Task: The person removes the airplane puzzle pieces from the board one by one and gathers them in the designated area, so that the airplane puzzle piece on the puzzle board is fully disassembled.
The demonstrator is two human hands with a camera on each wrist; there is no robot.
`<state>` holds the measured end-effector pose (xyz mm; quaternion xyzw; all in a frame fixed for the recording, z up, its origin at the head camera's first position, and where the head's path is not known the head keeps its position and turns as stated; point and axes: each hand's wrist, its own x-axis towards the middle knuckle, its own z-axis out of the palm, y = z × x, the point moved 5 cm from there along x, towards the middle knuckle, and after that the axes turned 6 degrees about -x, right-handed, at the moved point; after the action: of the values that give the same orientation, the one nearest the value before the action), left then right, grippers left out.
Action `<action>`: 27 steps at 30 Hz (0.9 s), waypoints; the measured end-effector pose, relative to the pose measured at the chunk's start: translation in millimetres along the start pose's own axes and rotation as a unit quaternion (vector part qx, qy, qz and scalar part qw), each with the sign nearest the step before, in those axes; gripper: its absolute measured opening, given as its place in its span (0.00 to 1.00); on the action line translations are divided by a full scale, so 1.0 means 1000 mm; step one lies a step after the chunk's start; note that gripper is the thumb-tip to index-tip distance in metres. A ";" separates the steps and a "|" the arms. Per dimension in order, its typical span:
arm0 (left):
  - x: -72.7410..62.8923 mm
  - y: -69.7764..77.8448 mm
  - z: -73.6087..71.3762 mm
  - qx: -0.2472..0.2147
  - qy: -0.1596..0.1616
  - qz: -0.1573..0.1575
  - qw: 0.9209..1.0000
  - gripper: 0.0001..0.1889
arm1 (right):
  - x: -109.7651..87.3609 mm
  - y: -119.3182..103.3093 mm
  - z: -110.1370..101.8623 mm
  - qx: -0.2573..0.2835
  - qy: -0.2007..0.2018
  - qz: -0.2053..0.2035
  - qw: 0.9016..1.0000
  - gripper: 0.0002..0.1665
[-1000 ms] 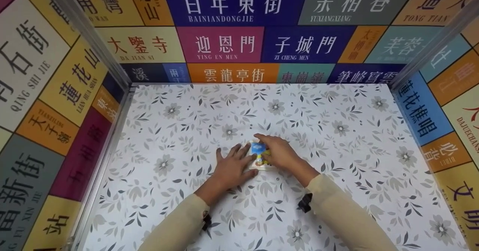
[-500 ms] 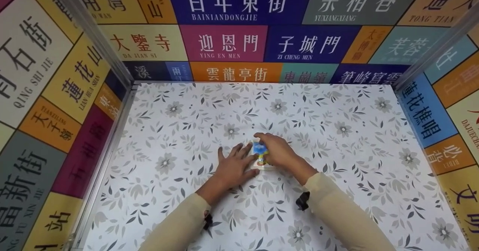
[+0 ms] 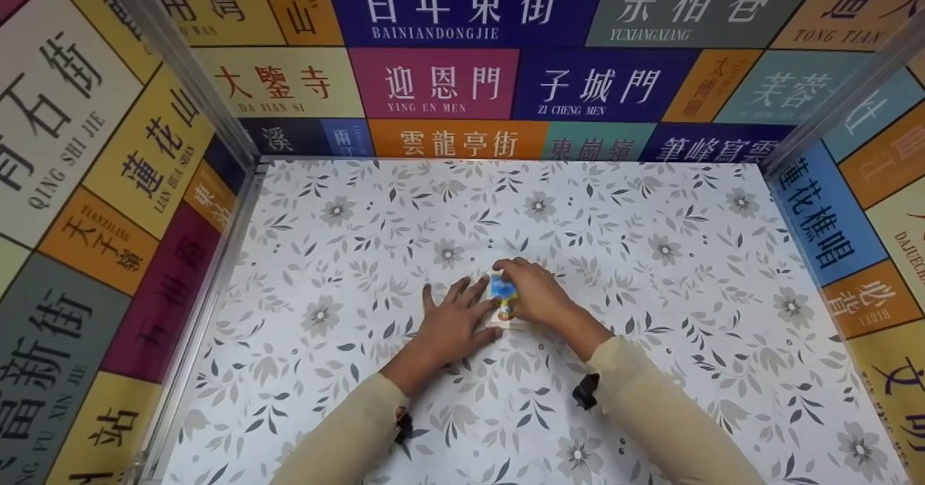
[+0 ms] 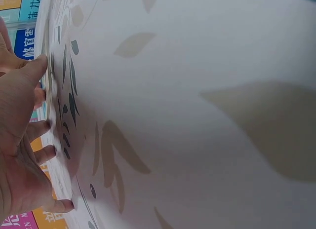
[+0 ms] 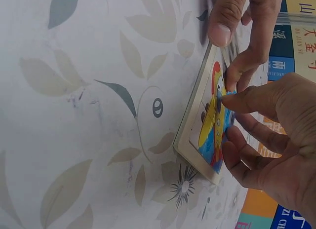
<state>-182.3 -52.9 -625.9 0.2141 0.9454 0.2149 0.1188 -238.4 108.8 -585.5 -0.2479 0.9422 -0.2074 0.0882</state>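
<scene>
A small wooden jigsaw puzzle (image 3: 505, 311) lies on the table in the head view. In the right wrist view its pale frame (image 5: 190, 152) surrounds a blue, yellow and red cartoon picture. My left hand (image 3: 449, 328) lies spread at its left side, thumb and index fingertip at the frame. The left wrist view shows that hand (image 4: 19, 135) with fingertips down on the table. My right hand (image 3: 540, 295) reaches over from the right with bent fingers. Its thumb (image 5: 252, 99) and fingers close on a puzzle piece within the picture, mostly hidden by the fingertips.
A white cloth (image 3: 361, 254) with grey flowers and leaves covers the table. Colourful panels (image 3: 433, 84) with Chinese writing stand along the back and both sides. A dark wrist device (image 3: 586, 391) sits at the right sleeve.
The right hand has shifted slightly leftward over the puzzle and covers more of its picture. The left hand stays in place at the frame. The head view has shifted a little.
</scene>
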 end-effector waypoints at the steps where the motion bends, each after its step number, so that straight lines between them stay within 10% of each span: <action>1: 0.000 0.000 0.000 -0.001 0.001 0.000 1.000 0.34 | 0.000 0.000 0.000 0.002 0.003 -0.002 1.000 0.42; 27: -0.001 0.000 -0.001 0.009 0.001 0.002 1.000 0.35 | 0.006 0.003 0.003 0.010 -0.006 -0.008 1.000 0.33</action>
<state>-182.2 -53.4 -624.4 0.2166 0.9470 0.2074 0.1151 -243.8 107.1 -589.4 -0.2556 0.9375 -0.2162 0.0947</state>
